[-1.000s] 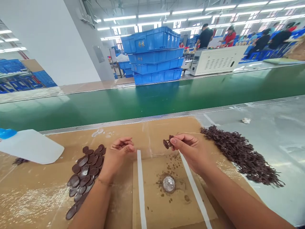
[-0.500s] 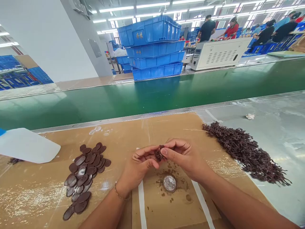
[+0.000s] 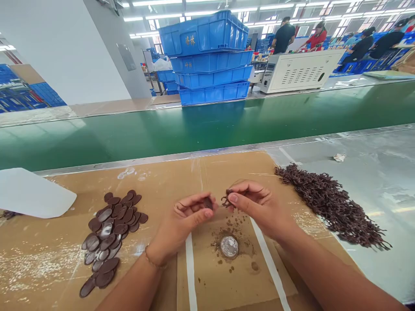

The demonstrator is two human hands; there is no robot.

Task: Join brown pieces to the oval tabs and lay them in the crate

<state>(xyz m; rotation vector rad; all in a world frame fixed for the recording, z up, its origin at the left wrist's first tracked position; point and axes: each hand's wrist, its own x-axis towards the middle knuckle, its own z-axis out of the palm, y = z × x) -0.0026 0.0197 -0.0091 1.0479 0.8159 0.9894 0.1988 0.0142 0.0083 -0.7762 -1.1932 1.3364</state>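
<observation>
My left hand (image 3: 184, 216) pinches a small dark brown disc (image 3: 208, 203) between thumb and fingers. A short gap to the right, my right hand (image 3: 256, 205) grips a dark brown branching piece (image 3: 227, 198) with several thin prongs. Below both hands, a small round tin (image 3: 229, 246) with a whitish surface sits on the cardboard, ringed by brown spots. Left of my left hand lies a loose pile of dark brown oval discs (image 3: 118, 216), some shiny. To the right spreads a long heap of dark brown branching pieces (image 3: 333, 203).
Brown cardboard (image 3: 155, 276) with white tape strips covers the worktop. A white plastic container (image 3: 35, 194) lies at the left. Beyond runs a green conveyor belt (image 3: 136, 134), with stacked blue crates (image 3: 210, 71) and a cream machine (image 3: 301, 71) behind it. People work farther back.
My hands have come apart. The disc now shows in my left hand and the branching piece in my right. The camera view has shifted slightly.
</observation>
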